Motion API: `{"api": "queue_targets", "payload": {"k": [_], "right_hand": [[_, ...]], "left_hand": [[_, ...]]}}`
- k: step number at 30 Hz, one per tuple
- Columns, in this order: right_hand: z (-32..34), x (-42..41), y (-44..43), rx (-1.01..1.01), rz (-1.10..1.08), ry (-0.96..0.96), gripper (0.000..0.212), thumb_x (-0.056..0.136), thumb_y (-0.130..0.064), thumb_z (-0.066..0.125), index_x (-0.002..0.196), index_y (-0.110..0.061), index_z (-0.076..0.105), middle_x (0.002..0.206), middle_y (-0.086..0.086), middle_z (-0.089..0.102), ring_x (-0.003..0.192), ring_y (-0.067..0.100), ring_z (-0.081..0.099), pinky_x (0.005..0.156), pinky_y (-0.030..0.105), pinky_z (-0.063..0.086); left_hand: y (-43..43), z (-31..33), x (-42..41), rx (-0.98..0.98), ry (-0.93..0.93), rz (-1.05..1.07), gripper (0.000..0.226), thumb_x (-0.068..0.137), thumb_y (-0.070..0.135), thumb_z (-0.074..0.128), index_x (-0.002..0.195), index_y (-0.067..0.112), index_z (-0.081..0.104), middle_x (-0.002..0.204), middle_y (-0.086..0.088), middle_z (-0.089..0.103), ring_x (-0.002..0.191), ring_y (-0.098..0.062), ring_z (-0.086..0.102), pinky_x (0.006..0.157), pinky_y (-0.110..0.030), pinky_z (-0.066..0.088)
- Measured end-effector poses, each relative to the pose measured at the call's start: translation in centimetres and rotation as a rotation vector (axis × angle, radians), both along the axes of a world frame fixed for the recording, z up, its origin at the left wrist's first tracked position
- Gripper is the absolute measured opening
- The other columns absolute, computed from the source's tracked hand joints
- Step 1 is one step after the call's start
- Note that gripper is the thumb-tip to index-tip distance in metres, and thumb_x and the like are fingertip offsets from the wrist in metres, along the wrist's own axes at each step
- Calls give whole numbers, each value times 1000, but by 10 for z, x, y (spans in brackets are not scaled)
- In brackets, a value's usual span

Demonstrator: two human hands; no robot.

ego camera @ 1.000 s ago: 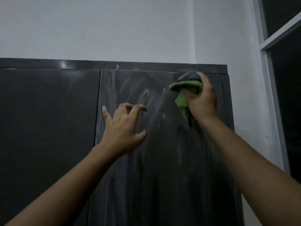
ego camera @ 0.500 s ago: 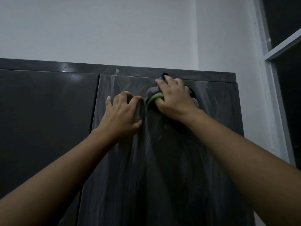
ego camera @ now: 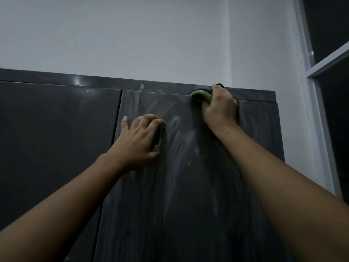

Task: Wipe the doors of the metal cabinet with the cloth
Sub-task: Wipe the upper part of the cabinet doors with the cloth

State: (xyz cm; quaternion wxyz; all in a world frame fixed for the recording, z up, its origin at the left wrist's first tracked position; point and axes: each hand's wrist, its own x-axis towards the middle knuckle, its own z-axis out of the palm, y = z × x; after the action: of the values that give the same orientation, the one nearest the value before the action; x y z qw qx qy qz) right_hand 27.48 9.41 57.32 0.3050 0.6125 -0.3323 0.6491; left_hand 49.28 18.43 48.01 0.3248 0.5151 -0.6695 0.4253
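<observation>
Though bunched, cloth point(ego camera: 201, 95) leftward atop door point(ego camera: 188, 186).

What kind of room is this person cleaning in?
Probably an indoor corner of a home or storeroom. A dark cabinet stands against a white wall, with a window frame beside it.

We see only a green fold of the cloth point(ego camera: 200, 95); our right hand point(ego camera: 221, 108) covers the rest. The cabinet point(ego camera: 56, 138) runs off the left and bottom edges, the window point(ego camera: 335, 129) off the right.
</observation>
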Motion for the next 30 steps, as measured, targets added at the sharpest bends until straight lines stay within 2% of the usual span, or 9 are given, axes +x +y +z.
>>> {"api": "queue_targets", "payload": {"k": [3,6,9,11,15,18,21,26,30], "right_hand": [[1,28,8,-16,27,204,54,87,-31,59,133,-4,54,131,18,58,123,36,52,100,44,41],[-6,36,12,-51,66,454,65,85,-25,65,145,-8,47,149,16,47,139,31,43,114,39,30],[-10,17,10,-43,152,597,65,84,-20,70,144,-9,50,148,14,50,138,28,45,115,33,27],[-15,3,4,-100,204,585,61,81,-20,68,138,-5,56,139,15,58,130,30,53,112,33,32],[-20,12,-6,-154,194,221,57,81,-20,70,133,0,58,129,19,64,120,37,59,107,45,41],[-10,42,-2,-105,157,78,51,85,-21,70,130,0,58,124,19,64,116,38,58,102,48,41],[0,73,10,-93,104,179,45,86,-25,63,126,-5,60,124,15,62,119,35,55,101,46,34],[9,89,20,-99,152,586,46,85,-27,63,129,-13,61,139,9,58,133,24,49,106,41,25],[21,86,14,-133,174,405,51,83,-25,56,131,-10,60,132,10,63,135,27,48,107,47,27]], "left_hand": [[-2,-2,1,-22,8,-30,71,86,43,62,146,28,26,149,5,24,143,-22,22,117,-66,2],[-1,-2,0,-29,17,-28,73,86,42,60,148,27,24,151,4,24,144,-19,22,118,-64,1],[2,-4,2,-58,47,-49,70,86,37,63,146,27,28,149,5,29,142,-17,26,119,-62,2],[7,-6,7,-95,90,-60,66,85,33,64,143,25,34,146,4,32,142,-19,25,118,-63,7],[20,-7,32,-102,169,9,68,86,32,62,147,21,32,150,2,29,142,-22,19,119,-61,9],[29,-9,50,-81,257,24,65,89,27,59,147,18,31,151,-1,28,139,-25,25,117,-56,22],[33,-14,56,-40,295,18,67,89,24,58,149,19,29,153,1,26,137,-23,27,113,-48,33],[33,-15,58,13,285,44,72,93,25,57,154,23,20,158,3,20,140,-19,20,116,-41,27],[32,-14,63,63,253,70,74,96,28,55,157,24,13,161,5,14,142,-18,15,117,-36,22]]}}
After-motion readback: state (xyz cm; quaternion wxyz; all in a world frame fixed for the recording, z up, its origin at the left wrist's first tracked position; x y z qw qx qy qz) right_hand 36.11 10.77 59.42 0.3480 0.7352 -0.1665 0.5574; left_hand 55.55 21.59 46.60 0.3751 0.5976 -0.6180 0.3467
